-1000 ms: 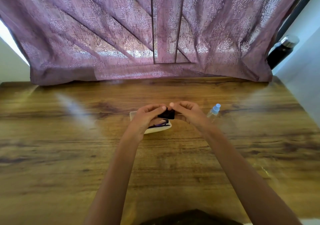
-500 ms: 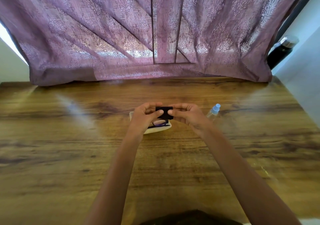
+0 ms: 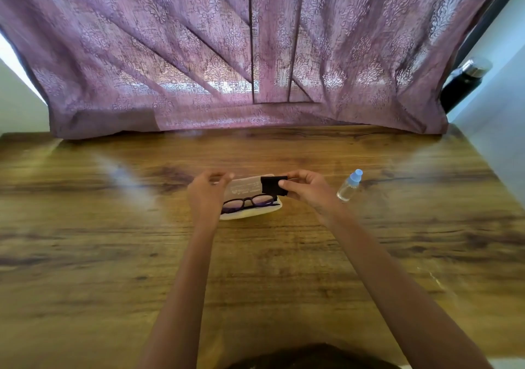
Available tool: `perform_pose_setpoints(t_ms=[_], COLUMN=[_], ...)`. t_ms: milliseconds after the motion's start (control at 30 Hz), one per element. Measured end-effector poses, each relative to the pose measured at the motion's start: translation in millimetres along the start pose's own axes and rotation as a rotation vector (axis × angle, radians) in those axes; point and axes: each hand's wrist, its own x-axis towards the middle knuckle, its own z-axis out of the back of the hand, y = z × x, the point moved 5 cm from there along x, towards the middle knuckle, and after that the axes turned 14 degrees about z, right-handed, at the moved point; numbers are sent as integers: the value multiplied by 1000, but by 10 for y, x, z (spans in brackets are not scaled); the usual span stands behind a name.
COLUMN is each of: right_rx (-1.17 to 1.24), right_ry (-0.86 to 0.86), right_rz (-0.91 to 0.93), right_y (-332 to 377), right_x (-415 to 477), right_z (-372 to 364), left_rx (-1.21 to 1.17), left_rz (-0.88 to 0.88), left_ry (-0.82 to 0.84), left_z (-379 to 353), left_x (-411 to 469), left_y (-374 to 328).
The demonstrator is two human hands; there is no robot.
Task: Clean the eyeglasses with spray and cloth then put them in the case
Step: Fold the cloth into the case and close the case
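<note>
In the case [image 3: 250, 214], eyeglasses [image 3: 246, 201] lie beside the right hand's [image 3: 305, 188] cloth [image 3: 271, 184].

The dark-framed eyeglasses [image 3: 248, 201] are lying along the base of the cream case [image 3: 255, 214], which is sitting open on the worktop [image 3: 284, 255] with its printed lid tipped back. I am pinching the small black cloth [image 3: 271, 184] in the fingers of my right hand [image 3: 306, 188], holding it over the case's right end. The clear spray bottle [image 3: 349, 187] with its pale blue cap is standing upright to the right of the case.
</note>
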Motion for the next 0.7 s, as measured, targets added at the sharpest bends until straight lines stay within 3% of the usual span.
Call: perform_pose_setpoints(t_ms=[67, 200, 400, 700], right_rx=[-56, -88, -144, -182], right_ry=[7, 34, 59, 33], right_rz=[-13, -27, -38, -66], right_y=[-20, -50, -73, -149], right_x=[-1, -27, -43, -54], right_z=[19, 0, -4, 3], left_rx=[88, 217, 83, 57], left_rz=[56, 181, 156, -25], left_ry=[-90, 76, 104, 43], left_z=[48, -79, -141, -296], left_x=[85, 182, 142, -39], left_y=[132, 323, 374, 238])
